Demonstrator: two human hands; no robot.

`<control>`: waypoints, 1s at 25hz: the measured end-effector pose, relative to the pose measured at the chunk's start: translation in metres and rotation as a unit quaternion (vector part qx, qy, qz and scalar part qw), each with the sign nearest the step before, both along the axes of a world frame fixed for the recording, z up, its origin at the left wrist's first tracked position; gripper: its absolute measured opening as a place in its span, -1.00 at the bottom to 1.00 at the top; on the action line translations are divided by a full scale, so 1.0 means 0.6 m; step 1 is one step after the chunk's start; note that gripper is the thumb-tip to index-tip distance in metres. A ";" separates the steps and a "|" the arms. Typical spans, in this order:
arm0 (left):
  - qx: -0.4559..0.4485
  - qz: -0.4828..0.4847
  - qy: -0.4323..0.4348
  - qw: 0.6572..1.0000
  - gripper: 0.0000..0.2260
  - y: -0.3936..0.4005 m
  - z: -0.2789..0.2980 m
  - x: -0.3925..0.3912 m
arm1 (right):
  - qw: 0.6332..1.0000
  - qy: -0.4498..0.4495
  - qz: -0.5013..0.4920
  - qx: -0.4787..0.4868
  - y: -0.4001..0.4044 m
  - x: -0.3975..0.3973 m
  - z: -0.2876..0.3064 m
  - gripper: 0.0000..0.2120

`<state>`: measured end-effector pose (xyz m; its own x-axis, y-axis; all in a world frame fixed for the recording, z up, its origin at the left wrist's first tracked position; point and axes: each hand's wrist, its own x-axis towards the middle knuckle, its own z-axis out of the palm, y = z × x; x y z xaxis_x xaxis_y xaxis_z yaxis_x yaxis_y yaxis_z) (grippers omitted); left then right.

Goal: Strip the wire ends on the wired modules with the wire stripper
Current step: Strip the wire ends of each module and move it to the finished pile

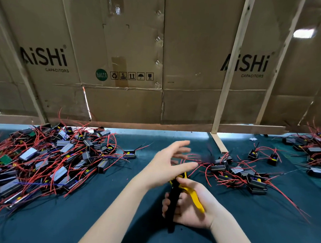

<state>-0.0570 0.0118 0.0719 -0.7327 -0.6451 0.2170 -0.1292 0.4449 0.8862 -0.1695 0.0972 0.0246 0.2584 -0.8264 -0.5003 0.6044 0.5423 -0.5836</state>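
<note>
The wire stripper [179, 196] runs 12 to 6 o'clock, head at 12, gripped by the right hand [190, 205]. The left hand [169, 164] hovers spread, empty, fingers toward 2 o'clock.

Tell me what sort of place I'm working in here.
Probably a small electronics assembly bench: a heap of wired modules on a dark mat, capacitor cartons as a back wall, and a wire stripper in the right hand.
</note>
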 end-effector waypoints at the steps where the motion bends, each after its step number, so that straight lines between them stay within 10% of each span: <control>1: -0.040 0.069 0.000 0.997 -0.51 -0.016 -0.013 0.006 | 1.000 0.010 0.002 -0.001 0.000 0.000 0.000 -0.61; 5: -0.102 0.356 -0.010 0.929 -0.64 -0.102 -0.056 0.048 | 0.999 0.041 0.018 -0.001 -0.002 0.003 0.004 -0.58; 11: -0.298 0.301 -0.357 0.832 -0.69 -0.154 -0.103 0.088 | 0.999 0.041 0.017 -0.002 0.000 0.000 0.005 -0.55; 18: -0.326 0.245 -0.176 0.896 -0.96 -0.080 -0.109 0.123 | 0.998 0.054 0.032 -0.006 -0.002 0.002 0.005 -0.55; 25: -0.120 0.162 -0.036 0.979 -0.57 -0.068 -0.106 0.148 | 0.998 0.056 0.024 -0.007 0.001 0.001 0.003 -0.56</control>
<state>0.0320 -0.0288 0.0082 -0.5178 -0.7827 0.3453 -0.3557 0.5641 0.7452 -0.1692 0.0979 0.0262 0.2417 -0.8209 -0.5174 0.5078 0.5613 -0.6535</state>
